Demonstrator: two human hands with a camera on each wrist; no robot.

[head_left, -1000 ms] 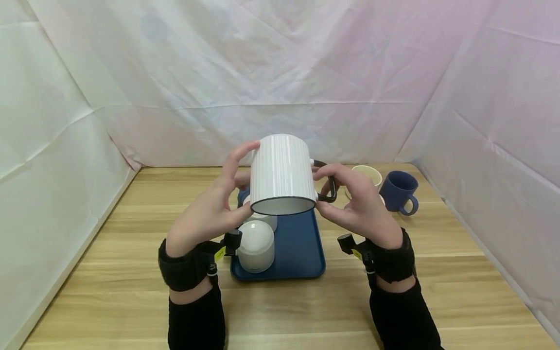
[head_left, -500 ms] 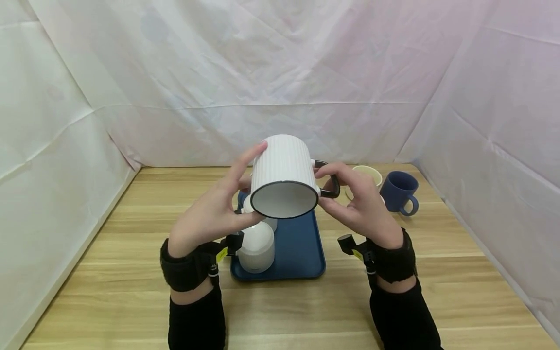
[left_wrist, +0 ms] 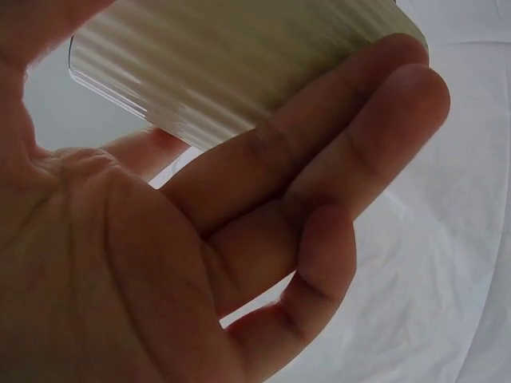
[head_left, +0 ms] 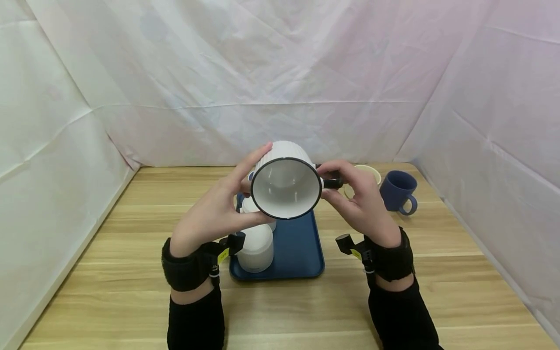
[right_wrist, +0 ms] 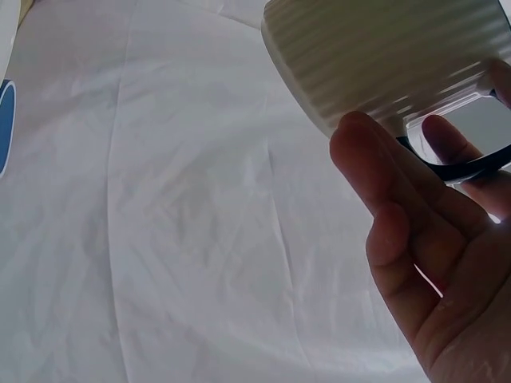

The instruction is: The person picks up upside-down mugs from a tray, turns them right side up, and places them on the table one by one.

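A white ribbed mug (head_left: 285, 188) with a black rim and a black handle (head_left: 333, 183) is held in the air above the blue tray (head_left: 302, 253), its open mouth tipped toward me. My left hand (head_left: 214, 214) grips the mug's body between thumb and fingers. My right hand (head_left: 356, 204) pinches the handle. In the left wrist view the fingers (left_wrist: 319, 159) lie along the ribbed wall (left_wrist: 231, 64). The right wrist view shows the mug (right_wrist: 391, 56) from below, with fingers (right_wrist: 399, 191) at the handle (right_wrist: 455, 169).
Two white cups (head_left: 257, 245) stand upside down on the tray's left side, below the mug. A cream cup (head_left: 368, 171) and a navy mug (head_left: 399, 190) stand on the wooden table at the back right. White sheets wall the table on three sides.
Both hands have turned the mug: its mouth faced down a second ago and now faces me. The hands stayed in place above the tray.
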